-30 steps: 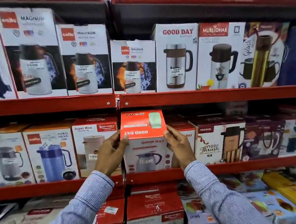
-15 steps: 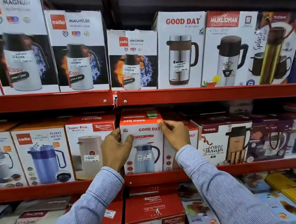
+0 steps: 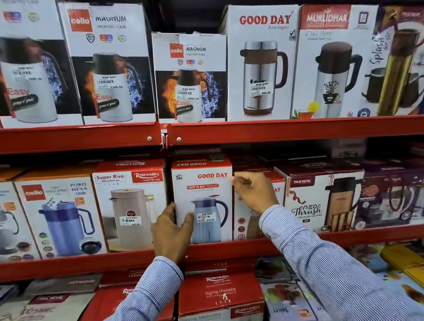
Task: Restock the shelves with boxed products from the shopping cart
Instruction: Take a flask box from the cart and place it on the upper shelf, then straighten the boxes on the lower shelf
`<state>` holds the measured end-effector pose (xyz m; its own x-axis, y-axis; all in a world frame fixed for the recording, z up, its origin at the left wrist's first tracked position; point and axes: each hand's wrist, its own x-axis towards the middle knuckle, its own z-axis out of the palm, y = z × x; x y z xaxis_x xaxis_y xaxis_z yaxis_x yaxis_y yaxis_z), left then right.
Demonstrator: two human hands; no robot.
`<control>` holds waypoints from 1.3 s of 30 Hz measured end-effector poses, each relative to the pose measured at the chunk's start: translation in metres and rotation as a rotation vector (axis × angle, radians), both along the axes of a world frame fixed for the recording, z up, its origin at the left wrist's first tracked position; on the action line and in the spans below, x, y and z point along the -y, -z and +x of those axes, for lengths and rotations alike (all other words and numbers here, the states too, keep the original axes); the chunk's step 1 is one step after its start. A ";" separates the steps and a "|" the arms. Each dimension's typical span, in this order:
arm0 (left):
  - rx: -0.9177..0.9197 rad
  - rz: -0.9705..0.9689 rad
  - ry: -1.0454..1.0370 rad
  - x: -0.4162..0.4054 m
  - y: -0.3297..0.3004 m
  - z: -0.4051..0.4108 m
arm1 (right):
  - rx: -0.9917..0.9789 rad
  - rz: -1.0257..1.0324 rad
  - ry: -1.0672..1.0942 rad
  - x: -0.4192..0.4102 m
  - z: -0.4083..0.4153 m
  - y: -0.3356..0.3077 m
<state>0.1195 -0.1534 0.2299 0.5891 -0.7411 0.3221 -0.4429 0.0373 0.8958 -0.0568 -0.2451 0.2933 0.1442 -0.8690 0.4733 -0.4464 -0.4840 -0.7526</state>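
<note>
A: What's the setting?

B: Red metal shelving in a shop, three tiers packed with boxed flasks and jugs. The middle shelf (image 3: 312, 240) carries the work; the upper shelf's red lip (image 3: 279, 131) hangs just above the box tops.

A: Any room to move?

B: Little. The Good Day box (image 3: 203, 201) stands upright at the shelf's front edge, tight between the Rishabh Super Riva box (image 3: 131, 206) on its left and another box (image 3: 245, 218) on its right, which sits a bit further back.

A: How does the box look?

B: White front, red top, a pale blue jug pictured with a price sticker, "HOT N SIP" printed in red.

A: And the hands?

B: The left hand (image 3: 172, 232) wraps the box's lower left corner, thumb on the front face, a real grip. The right hand (image 3: 254, 192) has its fingertips at the upper right corner, pinched loosely there; I cannot tell whether it grasps. Striped sleeves on both arms.
</note>
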 end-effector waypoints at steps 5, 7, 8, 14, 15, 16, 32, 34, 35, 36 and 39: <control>0.051 -0.024 -0.021 0.005 0.010 0.001 | -0.021 0.027 -0.023 -0.002 -0.003 0.000; 0.042 -0.035 -0.020 0.009 0.014 0.003 | -0.030 0.036 -0.044 -0.005 -0.003 0.000; 0.043 -0.036 -0.015 0.011 0.016 0.004 | -0.032 0.038 -0.054 -0.006 -0.003 0.000; 0.050 -0.026 0.000 0.002 0.011 -0.001 | -0.016 0.049 -0.077 -0.009 -0.004 -0.002; 0.048 -0.019 0.004 0.001 0.010 -0.002 | -0.013 0.047 -0.080 -0.010 -0.003 -0.001; 0.047 -0.009 0.006 0.000 0.009 -0.003 | -0.010 0.042 -0.084 -0.010 -0.003 -0.001; 0.073 -0.044 0.017 -0.027 0.020 -0.006 | 0.121 0.022 -0.079 -0.030 -0.018 0.027; 0.012 -0.078 0.000 -0.050 0.041 -0.009 | 0.137 0.040 -0.053 -0.039 -0.033 0.058; -0.011 -0.064 -0.006 -0.064 0.058 -0.012 | 0.147 0.065 -0.041 -0.045 -0.041 0.076; -0.035 -0.030 -0.008 -0.076 0.077 -0.013 | 0.162 0.102 -0.032 -0.052 -0.049 0.095; -0.144 0.140 -0.016 -0.106 0.137 -0.017 | 0.185 0.292 -0.002 -0.071 -0.064 0.157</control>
<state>0.1021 -0.0476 0.0931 0.6336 -0.7630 0.1284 -0.3093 -0.0977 0.9459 -0.1210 -0.1737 0.1364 0.0809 -0.9714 0.2232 -0.2891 -0.2372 -0.9275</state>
